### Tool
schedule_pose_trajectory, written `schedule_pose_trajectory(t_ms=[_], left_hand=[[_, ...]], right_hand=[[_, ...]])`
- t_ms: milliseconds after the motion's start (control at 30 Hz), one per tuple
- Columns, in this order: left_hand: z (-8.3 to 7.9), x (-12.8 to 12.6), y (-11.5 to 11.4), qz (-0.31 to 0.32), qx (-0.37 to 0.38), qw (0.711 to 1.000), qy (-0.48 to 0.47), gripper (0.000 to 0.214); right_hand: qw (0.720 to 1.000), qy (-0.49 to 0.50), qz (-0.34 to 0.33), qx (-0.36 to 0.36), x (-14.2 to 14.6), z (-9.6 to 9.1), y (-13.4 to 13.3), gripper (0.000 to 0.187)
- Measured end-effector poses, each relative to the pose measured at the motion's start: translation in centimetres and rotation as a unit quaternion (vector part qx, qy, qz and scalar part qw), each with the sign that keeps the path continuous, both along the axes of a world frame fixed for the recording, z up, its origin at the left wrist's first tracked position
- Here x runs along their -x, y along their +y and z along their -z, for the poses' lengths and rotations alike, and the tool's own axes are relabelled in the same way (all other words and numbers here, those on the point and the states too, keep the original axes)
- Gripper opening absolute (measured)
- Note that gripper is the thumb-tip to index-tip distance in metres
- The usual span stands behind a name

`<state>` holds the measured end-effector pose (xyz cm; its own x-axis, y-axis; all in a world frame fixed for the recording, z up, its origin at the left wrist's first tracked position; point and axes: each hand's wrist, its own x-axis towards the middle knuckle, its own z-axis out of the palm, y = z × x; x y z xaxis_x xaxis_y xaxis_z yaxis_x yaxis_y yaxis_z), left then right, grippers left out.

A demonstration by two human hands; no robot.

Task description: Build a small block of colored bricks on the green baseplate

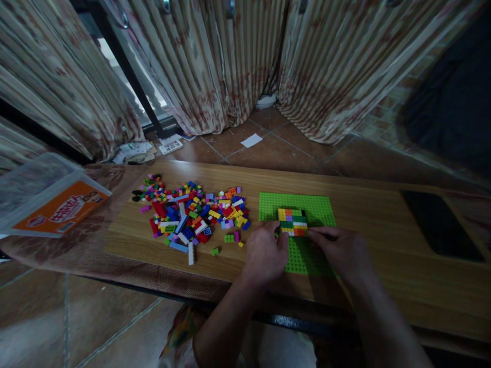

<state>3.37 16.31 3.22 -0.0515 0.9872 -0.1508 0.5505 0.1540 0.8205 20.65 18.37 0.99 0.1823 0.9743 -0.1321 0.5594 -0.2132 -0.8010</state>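
Note:
A flat block of multicoloured building bricks (pixel 293 223) sits on a green studded baseplate (pixel 299 260). Yellow, green, white, orange and black bricks show in it. My left hand (pixel 266 249) is closed against the block's left side, its fingertips partly hidden. At the lower right corner of the block, the thumb and forefinger of my right hand (pixel 342 251) are pressed together at its edge. Whether a separate small brick is between those right fingertips I cannot make out.
A big pile of loose bricks (pixel 195 214) spreads over the wooden board (pixel 226 176) to the left. A clear plastic tub with an orange label (pixel 61 207) stands at the far left. A dark flat tablet-like slab (pixel 441 225) lies on the right. Curtains (pixel 207 66) hang behind.

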Motion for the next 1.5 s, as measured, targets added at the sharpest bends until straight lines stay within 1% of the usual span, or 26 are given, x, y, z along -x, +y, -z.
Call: schedule_pose_trajectory(t_ms=[100, 300, 400, 467, 600, 767, 967, 1067, 1200, 1300, 1400, 1500], left_hand=[[0.0, 0.0, 0.0, 0.002, -0.003, 1.000, 0.003, 0.028], [0.4, 0.3, 0.2, -0.011, 0.005, 1.000, -0.021, 0.033], [0.6, 0.5, 0.3, -0.026, -0.003, 0.999, -0.047, 0.039], [0.8, 0.5, 0.3, -0.025, -0.010, 0.997, -0.067, 0.041], [1.0, 0.4, 0.2, -0.006, -0.030, 0.994, -0.103, 0.038], [0.9, 0.5, 0.0, 0.011, -0.039, 0.994, -0.102, 0.036], [0.5, 0.4, -0.2, 0.000, -0.031, 0.998, -0.061, 0.039], [0.4, 0.2, -0.2, -0.023, -0.036, 0.998, -0.048, 0.040], [0.6, 0.3, 0.0, -0.053, -0.068, 0.996, -0.025, 0.038], [0.5, 1.1, 0.4, -0.071, -0.111, 0.991, -0.016, 0.034], [0.3, 2.4, 0.5, -0.089, -0.167, 0.982, -0.007, 0.030], [0.1, 4.4, -0.5, -0.119, -0.221, 0.968, 0.015, 0.030]], right_hand=[[1.000, 0.008, -0.001, 0.012, 0.0, 0.1, 0.2, 0.028], [0.999, -0.002, -0.033, 0.009, -0.3, 0.4, 0.0, 0.031], [0.999, 0.033, -0.017, -0.010, -0.4, 0.7, -0.1, 0.036], [0.999, 0.039, -0.019, -0.028, -0.3, 0.8, -0.1, 0.038], [0.998, -0.035, -0.034, -0.042, 0.5, 0.6, -0.2, 0.037], [0.998, -0.062, -0.020, -0.015, 0.7, 0.0, -0.9, 0.038], [0.994, -0.104, -0.030, -0.001, 0.1, 0.5, -0.8, 0.042], [0.991, -0.128, -0.033, 0.002, -0.3, 1.1, -0.4, 0.043], [0.990, -0.132, -0.049, 0.025, -1.0, 1.8, 0.0, 0.046], [0.989, -0.132, -0.052, 0.033, -1.4, 2.0, 0.5, 0.047], [0.990, -0.135, -0.048, 0.014, -1.6, 1.9, 1.1, 0.044], [0.990, -0.134, -0.045, -0.023, -1.6, 1.9, 1.7, 0.039]])
